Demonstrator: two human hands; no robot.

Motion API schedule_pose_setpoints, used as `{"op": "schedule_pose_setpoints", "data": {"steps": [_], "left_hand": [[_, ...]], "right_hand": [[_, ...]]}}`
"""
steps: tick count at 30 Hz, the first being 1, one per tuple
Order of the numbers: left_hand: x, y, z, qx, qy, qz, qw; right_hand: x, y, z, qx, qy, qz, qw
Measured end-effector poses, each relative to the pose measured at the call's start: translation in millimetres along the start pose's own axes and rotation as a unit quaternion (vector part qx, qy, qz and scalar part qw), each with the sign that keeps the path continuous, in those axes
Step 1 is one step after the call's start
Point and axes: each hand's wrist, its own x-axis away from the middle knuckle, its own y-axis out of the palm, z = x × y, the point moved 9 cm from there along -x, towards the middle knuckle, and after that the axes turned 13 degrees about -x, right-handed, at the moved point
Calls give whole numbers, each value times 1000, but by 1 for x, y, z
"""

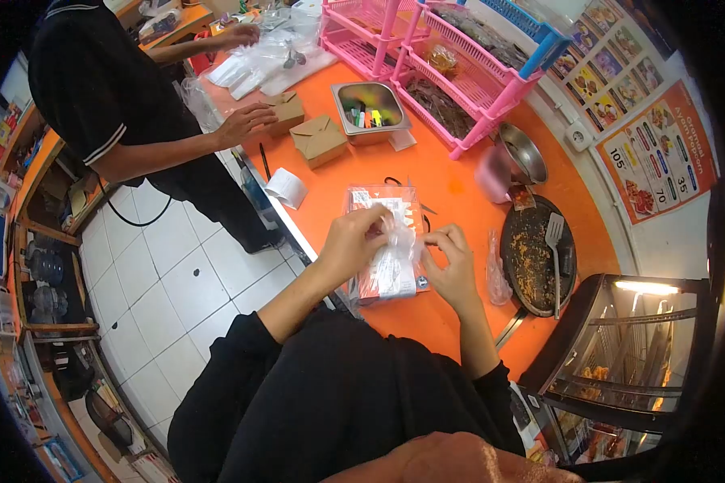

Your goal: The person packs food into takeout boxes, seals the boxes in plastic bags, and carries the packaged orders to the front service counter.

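A clear plastic bag (393, 278) with printed paper inside lies on the orange counter in front of me. My left hand (356, 243) is closed on the bag's gathered top, its fingers pinched together. To the right, my right hand (451, 262) has its thumb and fingers curled together at the other side of the same plastic. Whether a corner of the film lies between its fingertips is too small to tell. Scissors (427, 208) rest just behind the bag, partly covered by it.
A co-worker (113, 97) stands at the left, one hand by two brown boxes (319, 141). Behind are a metal tray of markers (370, 113) and pink racks (459, 80). A pan (532, 258) with a spatula (555, 241) lies right, near a lit display case (620, 346).
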Motion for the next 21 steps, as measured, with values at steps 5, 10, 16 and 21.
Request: {"op": "schedule_pose_setpoints", "data": {"steps": [5,10,16,21], "left_hand": [[-8,-6,0,-55,-39,-20,998],[-13,-2,-2,-100,-9,-39,994],[-31,8,-17,-118,-40,-146,981],[-39,15,-19,-142,2,-163,976]], "right_hand": [[8,7,-24,37,-52,8,998],[4,22,-33,-38,-113,-75,990],[-17,32,-13,-196,-30,-159,967],[-14,36,12,-268,122,-101,950]]}}
